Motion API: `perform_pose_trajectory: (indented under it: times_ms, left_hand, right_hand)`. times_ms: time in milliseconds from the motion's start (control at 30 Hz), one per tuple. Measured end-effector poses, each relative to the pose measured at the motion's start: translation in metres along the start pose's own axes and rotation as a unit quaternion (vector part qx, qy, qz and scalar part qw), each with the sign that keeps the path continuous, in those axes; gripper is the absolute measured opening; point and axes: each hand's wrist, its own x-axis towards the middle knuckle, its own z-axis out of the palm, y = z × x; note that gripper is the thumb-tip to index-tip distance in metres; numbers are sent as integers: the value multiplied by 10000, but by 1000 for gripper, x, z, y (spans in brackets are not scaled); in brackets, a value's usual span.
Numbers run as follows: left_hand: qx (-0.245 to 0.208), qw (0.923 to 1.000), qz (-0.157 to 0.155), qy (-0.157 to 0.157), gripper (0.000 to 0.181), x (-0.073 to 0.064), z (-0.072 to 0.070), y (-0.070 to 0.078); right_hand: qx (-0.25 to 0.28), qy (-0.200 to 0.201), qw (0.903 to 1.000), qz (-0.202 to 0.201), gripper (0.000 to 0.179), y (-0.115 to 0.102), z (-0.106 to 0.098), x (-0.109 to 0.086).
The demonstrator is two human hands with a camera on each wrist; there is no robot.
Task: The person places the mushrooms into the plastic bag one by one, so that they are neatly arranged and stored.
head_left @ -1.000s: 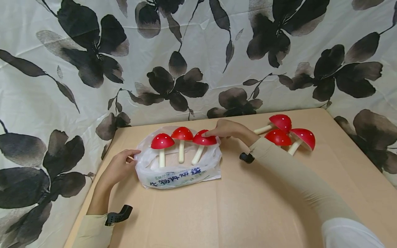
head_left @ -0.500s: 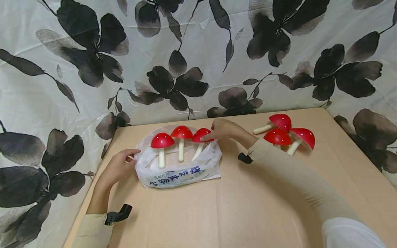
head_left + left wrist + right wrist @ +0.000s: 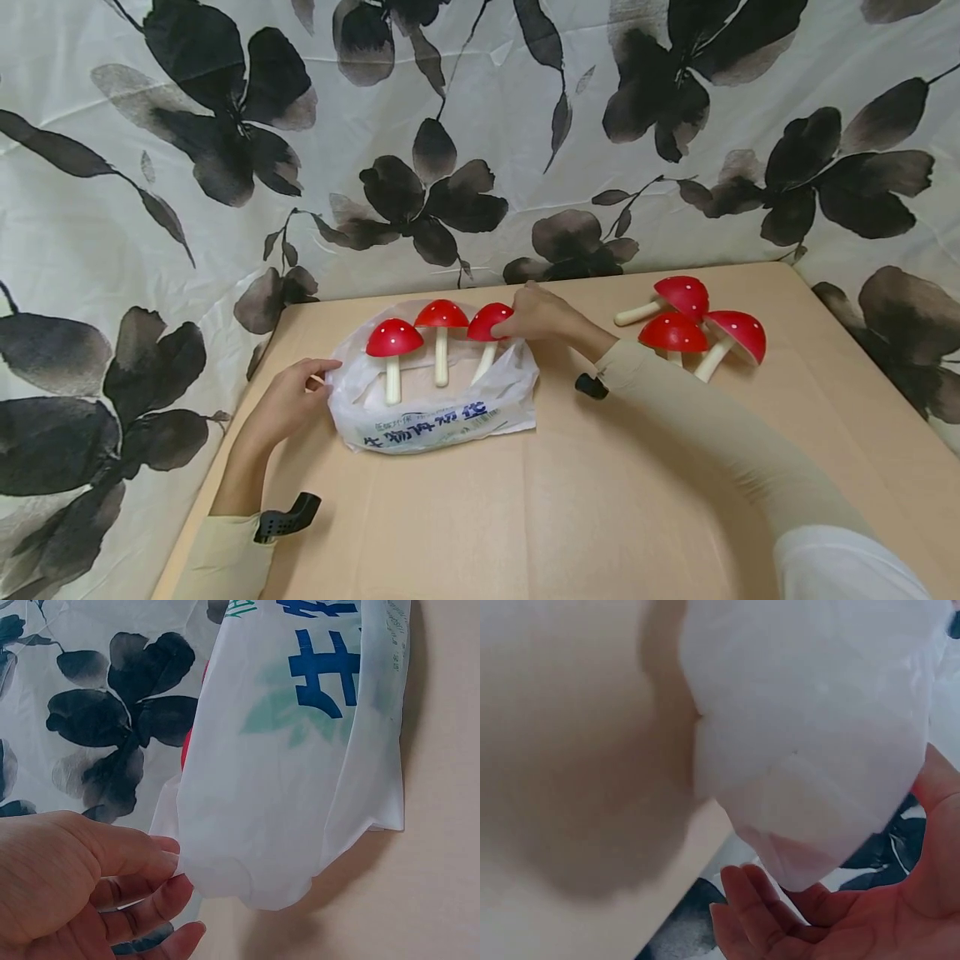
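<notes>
On the table, a white plastic bag [image 3: 427, 425] with blue and green print lies opened out, with three toy mushrooms, red caps with white dots on pale stems, in its mouth. These are a left mushroom [image 3: 393, 337], a middle mushroom [image 3: 441, 317] and a right mushroom [image 3: 489, 321]. My left hand [image 3: 288, 400] pinches the bag's left edge between thumb and forefinger, as the left wrist view shows. At the opposite edge, my right hand [image 3: 543, 317] grips the bag's rim; its thumb overlaps the right mushroom's cap in the head view. The right wrist view shows its fingers curled beneath the bag.
Several more red toy mushrooms [image 3: 673, 333] lie in a cluster at the back right of the wooden table [image 3: 480, 517]. Behind the table hangs a white cloth [image 3: 300, 50] with dark flowers. A black wrist camera [image 3: 288, 518] sits on the left sleeve.
My right forefinger, earlier stretched over the right mushroom's cap, has drawn back, and the hand now sits at the bag's right rim. The left hand has kept its place.
</notes>
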Motion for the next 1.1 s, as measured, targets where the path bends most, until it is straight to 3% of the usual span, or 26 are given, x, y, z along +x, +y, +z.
perform_pose_trajectory:
  times_ms: [133,367,500,633,700,767,833,900,1100]
  left_hand:
    - [-15,10000,18,17,37,0,1,1]
    - [-53,10000,18,1,38,-1,1,1]
    - [-41,10000,-8,-31,38,-1,1,1]
    - [-27,10000,-28,-42,38,0,1,3]
    - [-16,10000,-30,-48,38,1,0,3]
    - [4,10000,-35,-54,38,1,0,4]
    - [24,10000,-50,-53,38,1,0,4]
    - [18,10000,-59,-50,38,0,0,4]
    - [-68,9999,-62,-49,38,-2,0,3]
  right_hand:
    - [76,180,9998,-79,36,1,-3,-1]
    - [191,-69,9996,-207,58,3,-9,-3]
    - [277,166,9990,-306,65,1,-9,-11]
    - [617,809,9915,-806,52,-5,-4,-20]
    - [885,1101,9819,-1259,38,-8,1,-25]
    - [1049,1141,9714,-1801,24,-10,6,-30]
    - [964,930,9640,-2299,14,-11,11,-35]
    - [711,468,9602,-2660,13,-12,17,-39]
    - [-108,-948,9553,-2799,41,-12,31,-53]
